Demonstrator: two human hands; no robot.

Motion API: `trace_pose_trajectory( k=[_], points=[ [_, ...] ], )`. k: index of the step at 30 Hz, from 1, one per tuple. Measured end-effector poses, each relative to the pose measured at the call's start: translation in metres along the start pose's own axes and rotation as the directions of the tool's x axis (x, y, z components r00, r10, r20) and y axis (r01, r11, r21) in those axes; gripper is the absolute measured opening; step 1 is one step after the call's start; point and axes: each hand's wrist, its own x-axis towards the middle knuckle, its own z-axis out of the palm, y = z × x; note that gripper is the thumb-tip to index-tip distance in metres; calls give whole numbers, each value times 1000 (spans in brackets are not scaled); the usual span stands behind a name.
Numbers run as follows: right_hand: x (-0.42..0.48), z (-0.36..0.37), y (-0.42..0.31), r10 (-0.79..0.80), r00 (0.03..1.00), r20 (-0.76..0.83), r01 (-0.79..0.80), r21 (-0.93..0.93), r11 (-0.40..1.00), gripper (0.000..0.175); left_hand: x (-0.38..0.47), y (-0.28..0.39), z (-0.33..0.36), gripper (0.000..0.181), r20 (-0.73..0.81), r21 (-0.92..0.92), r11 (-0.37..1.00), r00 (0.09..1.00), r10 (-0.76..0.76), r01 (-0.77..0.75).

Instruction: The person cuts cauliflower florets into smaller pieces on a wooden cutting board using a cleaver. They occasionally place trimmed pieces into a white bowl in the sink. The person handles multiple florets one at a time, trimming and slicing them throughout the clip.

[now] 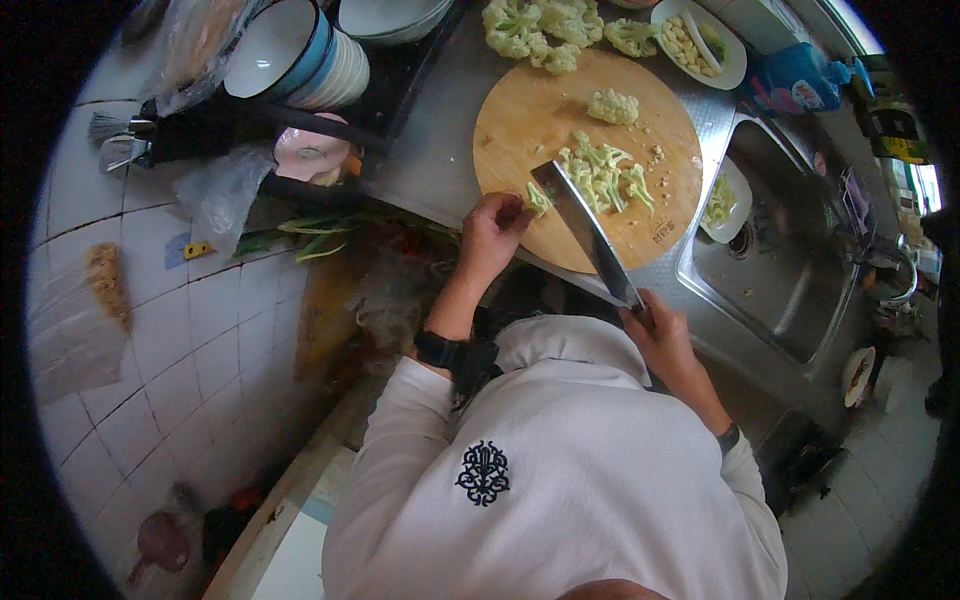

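Note:
My right hand (661, 335) grips the handle of a cleaver (585, 225), whose broad blade lies slantwise over a round wooden cutting board (514, 124). At the board's near left edge, my left hand (493, 229) pinches a small cauliflower floret (537, 201), close to the blade's left side. Just right of the blade is a pile of cut cauliflower pieces (606, 177). A larger cauliflower chunk (613, 107) sits farther back on the board, with crumbs scattered to the right.
Big cauliflower heads (541, 30) rest behind the board. An oval plate (736, 69) beside them holds garlic cloves. To the right, a white dish (739, 217) of chopped greens stands at the edge of the steel sink (772, 285). Stacked bowls (281, 52) occupy the left.

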Motion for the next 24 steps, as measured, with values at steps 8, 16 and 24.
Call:
trace_pose_trajectory(
  k=[8, 16, 24],
  points=[
    [4, 4, -9, 19, 999, 29, -18, -52, 998, 27, 2, 3, 1, 23, 16, 17, 999, 999, -37, 37],
    [4, 1, -12, 30, 999, 30, -28, -64, 998, 29, 6, -7, 6, 18, -5, 60, 995, 997, 80, -80],
    [6, 3, -11, 60, 997, 43, -57, -78, 995, 28, 8, -6, 10, 17, -12, 36, 998, 999, 50, -49]
  ],
)
